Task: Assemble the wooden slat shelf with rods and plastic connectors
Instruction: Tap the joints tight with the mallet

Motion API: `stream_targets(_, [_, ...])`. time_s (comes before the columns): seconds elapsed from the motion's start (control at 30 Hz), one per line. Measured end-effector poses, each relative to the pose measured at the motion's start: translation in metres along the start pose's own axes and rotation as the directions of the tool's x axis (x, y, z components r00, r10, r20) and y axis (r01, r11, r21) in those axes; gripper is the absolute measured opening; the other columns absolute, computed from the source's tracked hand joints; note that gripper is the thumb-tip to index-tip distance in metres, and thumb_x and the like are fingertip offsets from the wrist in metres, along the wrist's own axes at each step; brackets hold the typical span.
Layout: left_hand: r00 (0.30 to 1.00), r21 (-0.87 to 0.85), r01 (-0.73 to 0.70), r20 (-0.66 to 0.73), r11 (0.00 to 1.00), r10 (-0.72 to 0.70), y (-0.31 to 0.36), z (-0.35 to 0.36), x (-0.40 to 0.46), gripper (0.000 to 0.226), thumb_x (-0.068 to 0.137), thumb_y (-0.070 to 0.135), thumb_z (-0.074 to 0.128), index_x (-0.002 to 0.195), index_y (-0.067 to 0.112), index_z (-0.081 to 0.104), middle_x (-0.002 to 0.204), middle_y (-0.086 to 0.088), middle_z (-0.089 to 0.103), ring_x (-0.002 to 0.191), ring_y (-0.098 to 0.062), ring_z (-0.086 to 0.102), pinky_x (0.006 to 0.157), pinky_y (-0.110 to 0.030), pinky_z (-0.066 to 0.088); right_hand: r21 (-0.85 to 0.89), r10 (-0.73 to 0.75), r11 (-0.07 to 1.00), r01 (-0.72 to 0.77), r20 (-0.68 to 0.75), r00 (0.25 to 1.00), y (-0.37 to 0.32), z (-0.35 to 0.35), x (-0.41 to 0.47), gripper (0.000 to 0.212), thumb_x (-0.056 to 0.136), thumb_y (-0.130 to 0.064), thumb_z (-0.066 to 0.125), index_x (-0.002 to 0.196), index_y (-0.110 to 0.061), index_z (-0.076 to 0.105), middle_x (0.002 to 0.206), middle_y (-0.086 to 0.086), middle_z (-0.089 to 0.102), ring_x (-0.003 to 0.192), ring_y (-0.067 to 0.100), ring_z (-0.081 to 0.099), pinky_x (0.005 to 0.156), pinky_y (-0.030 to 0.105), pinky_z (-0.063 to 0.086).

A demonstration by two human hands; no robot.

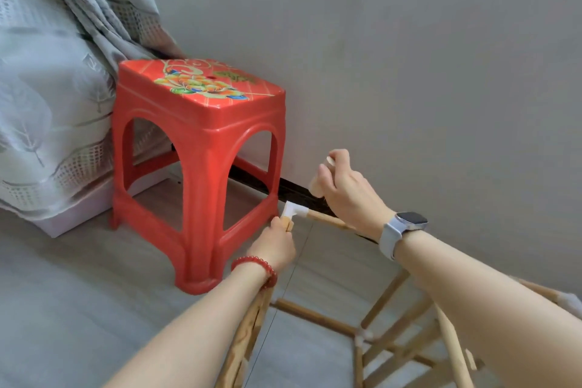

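The person is working at the far top corner of the shelf frame (393,334), just to the right of the red stool (198,167), which serves here as the landmark. The left hand (274,246) is gripping a wooden rod (288,225) with its fingers curled round it, right below the white plastic connector (294,211) that is sitting beside the stool's near right leg. A second rod (327,220) is running from that connector away from the stool, along the wall's dark skirting. The right hand (343,186) is hovering above and to the right of the connector, fingers clamped on a short wooden piece (316,187) — it looks like a handle or a small mallet, though I cannot tell which.

The step in hand appears to be seating the corner joint. The next move likely calls for bringing the held piece down squarely on the connector while the left hand is steadying the upright — an off-centre blow could skew the joint.

No containers are showing; the stool's top is bearing nothing.
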State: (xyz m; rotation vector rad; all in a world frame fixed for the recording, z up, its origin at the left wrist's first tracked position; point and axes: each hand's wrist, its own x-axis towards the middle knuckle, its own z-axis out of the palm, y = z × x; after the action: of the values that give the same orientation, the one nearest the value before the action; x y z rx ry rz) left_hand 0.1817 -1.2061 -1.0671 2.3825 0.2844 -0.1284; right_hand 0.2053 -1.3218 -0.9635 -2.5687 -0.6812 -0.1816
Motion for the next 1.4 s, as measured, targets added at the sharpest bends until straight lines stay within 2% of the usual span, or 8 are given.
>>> stream_targets(0.13, [0.997, 0.086, -0.054, -0.057, 0.995, 0.059, -0.003, 0.013, 0.012, 0.022, 0.1, 0.025, 0.027, 0.114, 0.014, 0.039, 0.106, -0.006, 0.058, 0.095, -0.027, 0.058, 0.073, -0.034, 0.04, 0.163, -0.114, 0.977, 0.136, -0.137, 0.984, 0.007, -0.005, 0.047, 0.021, 0.103, -0.031, 0.027, 0.112, -0.012, 0.029, 0.074, -0.014, 0.048, 0.06, 0.004, 0.048, 0.059, 0.03, 0.032])
stream_targets(0.33, [0.989, 0.128, -0.015, -0.145, 0.992, 0.033, 0.0, 0.014, 0.015, 0.024, 0.098, 0.021, 0.03, 0.118, 0.012, 0.041, 0.118, -0.01, 0.057, 0.105, -0.033, 0.058, 0.075, -0.036, 0.039, -0.075, -0.135, 0.986, 0.149, 0.172, 0.976, 0.04, 0.054, 0.045, 0.02, 0.102, -0.028, 0.028, 0.108, -0.009, 0.028, 0.073, 0.004, 0.054, 0.064, 0.034, 0.052, 0.061, 0.041, 0.044])
stream_targets(0.43, [0.984, 0.121, -0.037, -0.169, 0.992, 0.057, -0.004, 0.018, 0.017, 0.026, 0.1, 0.028, 0.027, 0.111, 0.013, 0.045, 0.111, -0.01, 0.06, 0.097, -0.032, 0.059, 0.074, -0.039, 0.042, 0.004, -0.217, 0.976, 0.218, -0.074, 0.973, 0.03, 0.036, 0.066, 0.023, 0.102, -0.025, 0.027, 0.115, -0.005, 0.029, 0.078, 0.001, 0.055, 0.06, 0.029, 0.05, 0.059, 0.037, 0.04])
stream_targets(0.7, [0.972, 0.397, 0.052, -0.23, 0.916, 0.045, -0.002, 0.015, 0.008, 0.036, 0.097, 0.031, 0.035, 0.129, 0.014, 0.037, 0.129, -0.007, 0.045, 0.121, -0.028, 0.045, 0.096, -0.043, 0.036, -0.033, 0.026, 0.999, -0.019, 0.204, 0.979, 0.066, 0.03, 0.041, 0.016, 0.102, -0.025, 0.028, 0.108, -0.011, 0.026, 0.091, 0.014, 0.062, 0.076, 0.038, 0.055, 0.073, 0.044, 0.045])
stream_targets(0.87, [0.907, 0.675, -0.101, -0.239, 0.731, 0.346, 0.008, 0.017, 0.003, 0.062, 0.091, 0.031, 0.049, 0.147, 0.015, 0.026, 0.151, -0.01, 0.027, 0.142, -0.031, 0.018, 0.11, -0.062, 0.013, -0.105, 0.185, 0.981, -0.165, 0.228, 0.956, 0.116, -0.024, -0.013, 0.018, 0.1, -0.028, 0.031, 0.114, -0.017, 0.028, 0.099, 0.003, 0.064, 0.087, 0.033, 0.055, 0.083, 0.041, 0.045])
stream_targets(1.17, [0.867, 0.512, -0.485, 0.173, 0.709, 0.468, 0.129, 0.119, 0.025, 0.064, 0.097, 0.028, 0.034, 0.151, 0.019, 0.002, 0.159, 0.003, 0.005, 0.146, -0.02, -0.006, 0.115, -0.052, -0.01, 0.052, 0.357, 0.923, -0.381, -0.486, 0.798, 0.176, -0.103, -0.044, 0.035, 0.101, -0.033, 0.033, 0.126, -0.008, 0.033, 0.095, 0.009, 0.058, 0.089, 0.038, 0.055, 0.075, 0.039, 0.037])
stream_targets(1.3, [0.842, 0.51, -0.498, 0.089, 0.701, 0.533, 0.125, 0.124, 0.032, 0.065, 0.09, 0.024, 0.043, 0.149, 0.024, 0.015, 0.151, 0.007, 0.026, 0.141, -0.015, 0.017, 0.117, -0.044, 0.002, -0.272, 0.363, 0.89, -0.365, -0.059, 0.93, 0.192, -0.043, -0.066, 0.035, 0.102, -0.035, 0.028, 0.127, -0.01, 0.028, 0.096, 0.011, 0.065, 0.09, 0.039, 0.062, 0.068, 0.037, 0.038])
stream_targets(1.4, [0.837, 0.494, -0.511, 0.103, 0.703, 0.537, 0.13, 0.123, 0.033, 0.064, 0.09, 0.025, 0.043, 0.148, 0.026, 0.016, 0.151, 0.009, 0.026, 0.141, -0.014, 0.016, 0.117, -0.043, 0.002, -0.276, 0.305, 0.903, -0.328, -0.124, 0.944, 0.201, -0.063, -0.052, 0.033, 0.101, -0.034, 0.027, 0.124, -0.01, 0.028, 0.099, 0.011, 0.067, 0.087, 0.041, 0.061, 0.071, 0.04, 0.042])
